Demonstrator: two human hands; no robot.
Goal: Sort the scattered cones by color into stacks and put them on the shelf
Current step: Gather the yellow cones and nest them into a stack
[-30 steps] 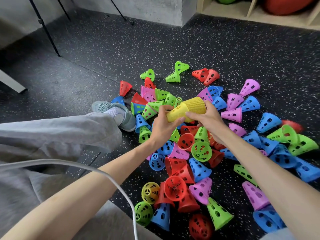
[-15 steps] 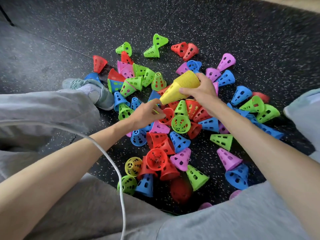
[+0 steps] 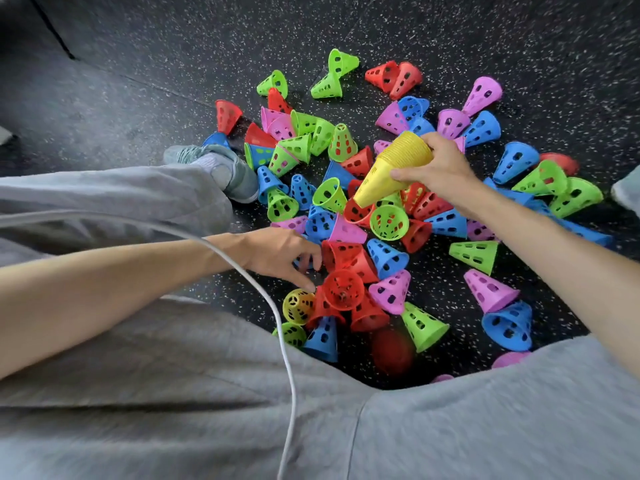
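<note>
Item: yellow stack (image 3: 394,169), gripped in our right hand (image 3: 441,168). Left hand (image 3: 277,252), fingers (image 3: 304,284) spread, nothing held, reaches down; loose yellow cone (image 3: 298,305) lies just below them. We pinch its rim, avoiding red cones (image 3: 343,289) alongside.

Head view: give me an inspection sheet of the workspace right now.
Surface: black speckled floor.
Job's things: yellow cone stack held tilted above the pile; loose yellow cone at the pile's near edge; red, green, blue and pink cones scattered unsorted.
Clutter: nothing seen.
Hands: right hand grips the yellow cone stack; left hand reaches down, fingers spread, towards the loose yellow cone.
Cables: white cable draped over the left forearm and lap.
Surroundings: grey trousers, grey shoe.
</note>
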